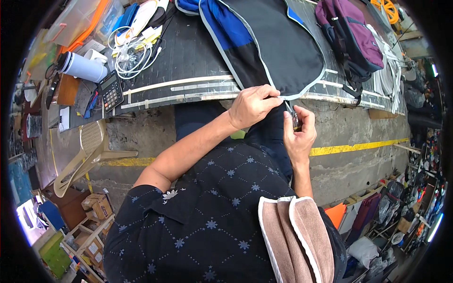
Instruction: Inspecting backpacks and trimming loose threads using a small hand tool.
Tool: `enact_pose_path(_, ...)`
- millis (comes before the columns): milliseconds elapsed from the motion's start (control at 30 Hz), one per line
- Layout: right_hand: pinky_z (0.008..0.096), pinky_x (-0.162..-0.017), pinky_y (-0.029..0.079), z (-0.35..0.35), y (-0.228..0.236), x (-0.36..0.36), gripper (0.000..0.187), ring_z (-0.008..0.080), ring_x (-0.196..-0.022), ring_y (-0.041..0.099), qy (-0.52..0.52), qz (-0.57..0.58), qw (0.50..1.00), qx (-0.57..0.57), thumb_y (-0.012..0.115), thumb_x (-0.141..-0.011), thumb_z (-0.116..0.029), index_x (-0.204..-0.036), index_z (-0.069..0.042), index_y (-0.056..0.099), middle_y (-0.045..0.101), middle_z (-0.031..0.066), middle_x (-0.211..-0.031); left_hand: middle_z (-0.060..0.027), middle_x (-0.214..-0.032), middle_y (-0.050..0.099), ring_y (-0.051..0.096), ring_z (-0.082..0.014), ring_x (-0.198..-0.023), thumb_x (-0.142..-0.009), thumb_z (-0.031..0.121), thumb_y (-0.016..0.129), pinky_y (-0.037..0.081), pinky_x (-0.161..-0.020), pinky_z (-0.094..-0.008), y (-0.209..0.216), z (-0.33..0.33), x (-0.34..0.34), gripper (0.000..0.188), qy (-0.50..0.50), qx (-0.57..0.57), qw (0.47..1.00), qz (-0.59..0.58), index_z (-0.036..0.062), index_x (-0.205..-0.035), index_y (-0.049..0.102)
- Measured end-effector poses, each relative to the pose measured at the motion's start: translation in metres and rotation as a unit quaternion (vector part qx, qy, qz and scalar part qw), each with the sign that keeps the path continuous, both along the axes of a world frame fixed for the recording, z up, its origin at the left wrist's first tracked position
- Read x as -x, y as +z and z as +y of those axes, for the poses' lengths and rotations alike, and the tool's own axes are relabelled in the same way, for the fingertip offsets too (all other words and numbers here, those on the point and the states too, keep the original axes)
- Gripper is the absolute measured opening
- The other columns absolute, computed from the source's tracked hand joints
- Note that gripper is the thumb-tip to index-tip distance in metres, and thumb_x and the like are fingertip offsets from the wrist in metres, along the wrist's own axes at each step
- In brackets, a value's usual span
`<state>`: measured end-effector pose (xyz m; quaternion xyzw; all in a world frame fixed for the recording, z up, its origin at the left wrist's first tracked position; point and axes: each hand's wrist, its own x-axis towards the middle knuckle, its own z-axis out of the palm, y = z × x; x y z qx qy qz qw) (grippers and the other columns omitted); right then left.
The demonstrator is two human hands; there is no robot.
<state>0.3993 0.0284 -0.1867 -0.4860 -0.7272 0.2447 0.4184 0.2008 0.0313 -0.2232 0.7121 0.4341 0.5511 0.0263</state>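
Note:
A black and blue fabric bag piece (292,52) with grey edge binding lies on the table, its near corner at the table's front edge. My left hand (255,106) is closed in a pinch on the grey binding at that corner. Just right of it, my right hand (300,134) is closed around small thread snips (296,121). The snips' narrow tip points up at the binding, close to my left fingertips. Whether the blades touch the fabric or a thread is too small to tell.
The black table (184,61) has light tape strips along its front. A calculator (112,91), a tumbler (82,67) and a coiled white cable (127,61) lie left. A purple backpack (354,37) sits right. A plastic chair (89,151) stands at left on the floor.

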Motion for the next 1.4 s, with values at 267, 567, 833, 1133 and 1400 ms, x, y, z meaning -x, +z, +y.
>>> enact_pose_path(267, 0.0274, -0.065, 0.049, 0.0, 0.005, 0.012, 0.025, 0.0094, -0.072, 0.057, -0.052, -0.033, 0.998, -0.009, 0.084, -0.097, -0.01, -0.115, 0.001, 0.07, 0.069, 0.0042, -0.088, -0.0093, -0.101, 0.077, 0.078, -0.0284, -0.089, -0.082, 0.003, 0.081, 0.065, -0.078, -0.0382, -0.006, 0.003, -0.007, 0.016, 0.004, -0.046, 0.998, 0.031, 0.0031, -0.097, 0.077)
enact_pose_path(567, 0.0332, -0.074, 0.057, -0.001, 0.024, 0.013, 0.024, 0.0178, -0.081, 0.072, -0.048, -0.092, 0.994, 0.045, 0.084, -0.095, -0.011, -0.111, 0.001, 0.071, 0.076, 0.0136, -0.092, -0.009, -0.105, 0.076, 0.077, -0.0287, -0.096, -0.078, 0.007, 0.079, 0.065, -0.084, -0.0394, -0.01, 0.001, -0.005, 0.02, -0.011, -0.051, 0.997, 0.058, 0.0026, -0.098, 0.077)
enact_pose_path(833, 0.0333, -0.074, 0.057, 0.0, 0.019, 0.013, 0.022, 0.0182, -0.079, 0.072, -0.037, -0.097, 0.994, 0.021, 0.083, -0.095, -0.01, -0.11, 0.0, 0.071, 0.076, 0.0143, -0.091, -0.0085, -0.104, 0.077, 0.077, -0.0281, -0.095, -0.078, 0.007, 0.078, 0.065, -0.084, -0.0391, -0.01, 0.001, -0.004, 0.02, -0.009, -0.061, 0.997, 0.056, 0.0025, -0.098, 0.077)
enact_pose_path(1133, 0.0276, -0.079, 0.055, 0.001, 0.021, 0.007, 0.031, 0.0108, -0.093, 0.069, -0.052, -0.039, 0.997, 0.049, 0.08, -0.101, -0.012, -0.127, -0.001, 0.068, 0.077, 0.0097, -0.111, -0.0088, -0.099, 0.075, 0.077, -0.026, -0.091, -0.08, 0.0, 0.081, 0.064, -0.078, -0.0377, -0.005, 0.002, -0.005, 0.016, -0.002, -0.026, 1.0, -0.011, 0.0026, -0.095, 0.075)
enact_pose_path(1400, 0.0238, -0.073, 0.044, 0.061, -0.003, -0.004, 0.02, 0.0056, -0.087, 0.052, 0.071, 0.05, 0.993, 0.086, 0.07, -0.109, -0.012, -0.125, -0.002, 0.071, 0.064, -0.0011, -0.1, -0.0098, -0.097, 0.074, 0.074, -0.0263, -0.085, -0.085, -0.005, 0.079, 0.058, -0.073, -0.0349, 0.027, 0.0, 0.004, 0.014, 0.011, 0.089, 0.986, -0.143, 0.0041, -0.095, 0.074)
